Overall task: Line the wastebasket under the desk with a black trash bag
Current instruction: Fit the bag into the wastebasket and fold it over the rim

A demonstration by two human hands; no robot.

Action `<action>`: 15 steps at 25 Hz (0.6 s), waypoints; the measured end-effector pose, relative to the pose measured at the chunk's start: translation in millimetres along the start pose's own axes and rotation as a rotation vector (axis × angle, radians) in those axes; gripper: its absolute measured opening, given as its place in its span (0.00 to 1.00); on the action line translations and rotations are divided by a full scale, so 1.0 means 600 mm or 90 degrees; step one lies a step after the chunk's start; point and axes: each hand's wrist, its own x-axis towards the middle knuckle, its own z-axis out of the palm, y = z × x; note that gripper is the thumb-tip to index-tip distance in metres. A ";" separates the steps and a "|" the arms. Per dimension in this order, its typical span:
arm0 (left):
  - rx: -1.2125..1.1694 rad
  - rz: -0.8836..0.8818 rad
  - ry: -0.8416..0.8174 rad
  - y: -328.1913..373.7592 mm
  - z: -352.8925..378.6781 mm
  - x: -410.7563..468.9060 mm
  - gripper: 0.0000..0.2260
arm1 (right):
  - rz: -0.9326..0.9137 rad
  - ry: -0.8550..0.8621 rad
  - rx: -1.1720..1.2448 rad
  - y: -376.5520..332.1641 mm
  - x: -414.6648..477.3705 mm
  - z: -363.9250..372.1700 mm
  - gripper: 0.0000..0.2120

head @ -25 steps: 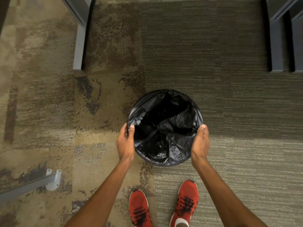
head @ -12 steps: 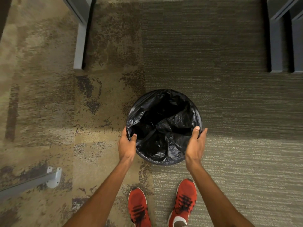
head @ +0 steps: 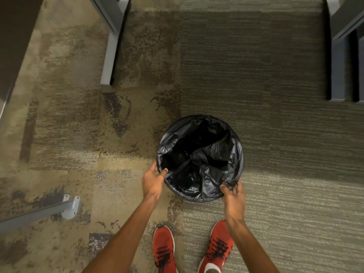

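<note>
Since the earlier frame the right hand [head: 234, 196] has dropped from the side of the rim toward its near edge and now pinches a fold of the black trash bag [head: 201, 154] there; the left hand [head: 153, 182] has kept its place on the near left rim, thumb hooked inside, fingers closed over the plastic. Both hands are thus closed on bag film, not spread. Wastebasket [head: 197, 199]: round, upright on the carpet [head: 275, 223] just ahead of the red shoes [head: 164, 251], out in the open between grey desk legs [head: 109, 56], not yet under any tabletop. Bag mouth appears folded over the rim along the far and side arcs; the inside is crumpled and slack, with a ridge of film running across the middle. Judgement: the step in hand is seating the near edge of the liner over the rim. Next move calls for drawing that edge down evenly outside the basket, pressing the slack toward the bottom, then sliding the basket beneath the desk.
</note>
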 end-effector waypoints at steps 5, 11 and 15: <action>-0.106 -0.044 -0.073 -0.014 -0.014 0.008 0.29 | 0.063 -0.032 0.079 -0.010 0.017 -0.014 0.30; -0.157 -0.040 -0.059 -0.003 -0.076 0.022 0.29 | 0.007 -0.060 0.101 -0.045 -0.018 0.029 0.28; -0.176 -0.029 -0.023 0.011 -0.181 0.065 0.29 | -0.010 -0.104 0.110 -0.073 -0.042 0.131 0.29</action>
